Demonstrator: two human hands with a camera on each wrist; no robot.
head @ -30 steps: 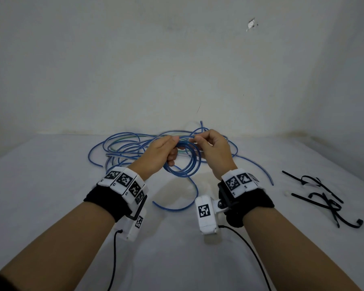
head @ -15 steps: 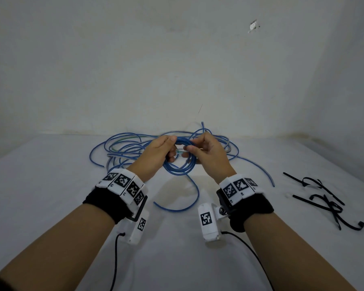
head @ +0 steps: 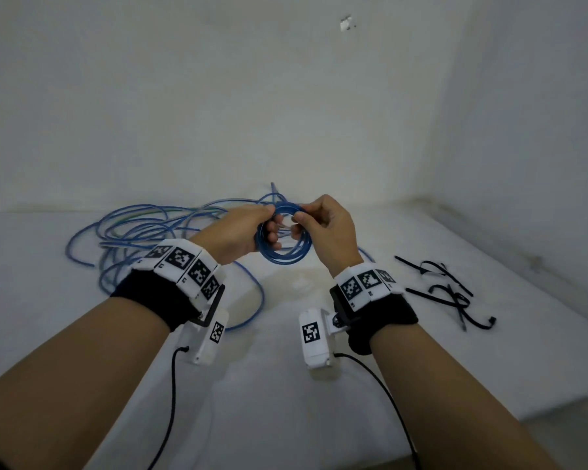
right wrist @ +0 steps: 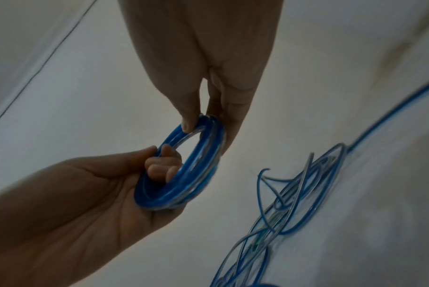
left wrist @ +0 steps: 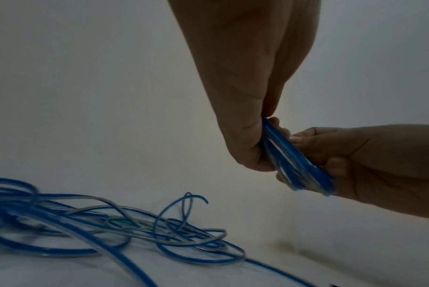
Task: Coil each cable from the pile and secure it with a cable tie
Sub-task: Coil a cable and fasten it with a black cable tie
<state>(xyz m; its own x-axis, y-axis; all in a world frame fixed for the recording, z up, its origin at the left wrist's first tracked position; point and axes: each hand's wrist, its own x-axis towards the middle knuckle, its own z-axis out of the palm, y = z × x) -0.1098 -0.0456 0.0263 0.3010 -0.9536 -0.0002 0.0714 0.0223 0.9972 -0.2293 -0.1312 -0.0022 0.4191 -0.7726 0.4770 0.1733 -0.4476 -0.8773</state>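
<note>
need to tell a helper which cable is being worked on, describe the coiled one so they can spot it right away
Above the middle of the white table, both hands meet in front of the loose blue cable pile. Between the left hand and right hand hangs the blue coil. Unlike the sprawled pile, it is one tight, lifted ring.

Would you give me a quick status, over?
Left hand and right hand both grip the blue coil. Untied; ties lie right. Pile left. Nothing in the way.

The round coil of thin plastic cable is blue. The loose cable pile is blue and grey; the strap-like cable ties are black.
</note>
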